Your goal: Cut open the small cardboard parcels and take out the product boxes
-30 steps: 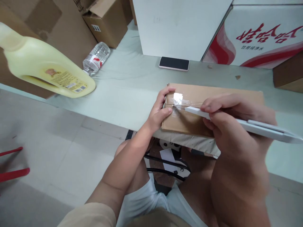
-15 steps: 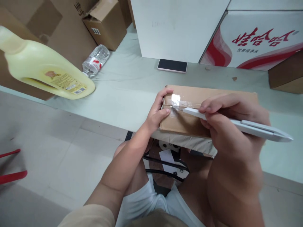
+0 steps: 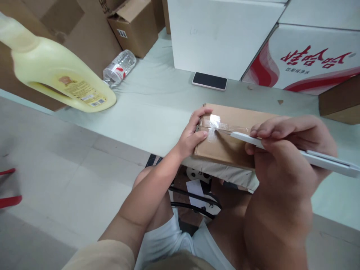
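Observation:
A brown cardboard box (image 3: 225, 150) lies flat on the pale green table, with clear tape (image 3: 215, 122) along the seam of its lid. My left hand (image 3: 194, 135) grips the box's left end, thumb on the top and fingers over the far corner. In my right hand (image 3: 289, 146) is a white utility knife (image 3: 244, 138), pinched between thumb and fingers. Its thin blade reaches left to the taped seam, close to my left thumb. My right hand hides the right part of the box.
A phone (image 3: 209, 81) lies behind the box, before white cartons (image 3: 208, 37). To the left are a yellow jug (image 3: 56, 71), a clear plastic bottle (image 3: 120, 68) and an open-flapped carton (image 3: 137, 32). Another brown box (image 3: 341, 99) stands at the right edge.
The knife tip has shifted slightly right along the taped seam, and my right hand has drawn back to the right. The left hand still holds the box. The whole view has shifted a little.

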Action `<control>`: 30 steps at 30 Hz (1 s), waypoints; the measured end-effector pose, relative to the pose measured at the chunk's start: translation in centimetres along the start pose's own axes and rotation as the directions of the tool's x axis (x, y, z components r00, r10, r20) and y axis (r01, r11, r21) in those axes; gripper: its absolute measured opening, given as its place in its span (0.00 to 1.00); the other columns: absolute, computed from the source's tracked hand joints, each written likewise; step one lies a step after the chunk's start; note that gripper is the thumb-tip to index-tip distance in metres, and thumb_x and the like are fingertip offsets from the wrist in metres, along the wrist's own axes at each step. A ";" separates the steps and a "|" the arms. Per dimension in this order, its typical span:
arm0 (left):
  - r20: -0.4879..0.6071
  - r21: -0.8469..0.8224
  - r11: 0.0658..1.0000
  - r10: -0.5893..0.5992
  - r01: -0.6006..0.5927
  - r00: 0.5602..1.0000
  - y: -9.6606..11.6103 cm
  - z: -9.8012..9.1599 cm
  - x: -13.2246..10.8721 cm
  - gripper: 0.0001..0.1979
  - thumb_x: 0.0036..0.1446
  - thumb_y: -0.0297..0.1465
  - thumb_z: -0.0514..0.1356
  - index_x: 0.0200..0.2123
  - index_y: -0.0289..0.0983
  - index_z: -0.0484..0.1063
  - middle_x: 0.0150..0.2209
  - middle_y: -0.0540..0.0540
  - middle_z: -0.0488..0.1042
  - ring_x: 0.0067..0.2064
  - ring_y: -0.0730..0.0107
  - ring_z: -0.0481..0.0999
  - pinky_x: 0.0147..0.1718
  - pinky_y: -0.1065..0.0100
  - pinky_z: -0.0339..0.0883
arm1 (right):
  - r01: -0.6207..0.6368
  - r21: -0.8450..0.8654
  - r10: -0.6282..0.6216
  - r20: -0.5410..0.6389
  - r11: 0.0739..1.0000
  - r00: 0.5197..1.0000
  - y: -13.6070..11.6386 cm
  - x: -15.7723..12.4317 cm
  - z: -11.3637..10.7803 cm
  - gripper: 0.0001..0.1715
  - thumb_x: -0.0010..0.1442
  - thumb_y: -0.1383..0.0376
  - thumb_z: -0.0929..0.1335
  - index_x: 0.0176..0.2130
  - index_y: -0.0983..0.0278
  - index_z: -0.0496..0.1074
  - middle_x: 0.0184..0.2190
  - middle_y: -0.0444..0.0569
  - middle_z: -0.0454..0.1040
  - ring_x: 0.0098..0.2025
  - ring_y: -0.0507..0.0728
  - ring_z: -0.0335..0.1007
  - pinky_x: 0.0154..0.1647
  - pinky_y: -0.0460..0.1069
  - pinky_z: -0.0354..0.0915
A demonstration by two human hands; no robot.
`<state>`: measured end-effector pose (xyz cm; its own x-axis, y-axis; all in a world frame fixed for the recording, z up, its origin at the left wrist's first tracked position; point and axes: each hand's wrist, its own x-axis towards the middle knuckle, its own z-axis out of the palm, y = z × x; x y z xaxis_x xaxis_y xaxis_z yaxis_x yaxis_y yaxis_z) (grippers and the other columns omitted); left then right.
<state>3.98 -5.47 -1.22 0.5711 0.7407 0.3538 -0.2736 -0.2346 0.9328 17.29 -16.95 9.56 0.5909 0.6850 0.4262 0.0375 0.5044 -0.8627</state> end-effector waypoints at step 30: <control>0.011 -0.050 0.997 0.060 -0.059 0.998 0.2 0.4 0.0 0.32 0.55 0.56 0.60 0.58 0.45 0.65 0.61 0.43 0.65 0.66 0.44 0.63 0.69 0.45 0.56 | 0.059 -0.089 -0.063 -0.041 0.994 0.997 0.1 -0.9 1.1 0.12 0.43 0.79 0.70 0.26 0.64 0.77 0.23 0.44 0.75 0.27 0.53 0.74 0.29 0.48 0.74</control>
<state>4.23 -5.74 -1.02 0.5621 0.7185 0.4098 -0.3457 -0.2461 0.9055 15.87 -16.92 9.45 0.6201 0.6296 0.4680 0.1438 0.4952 -0.8568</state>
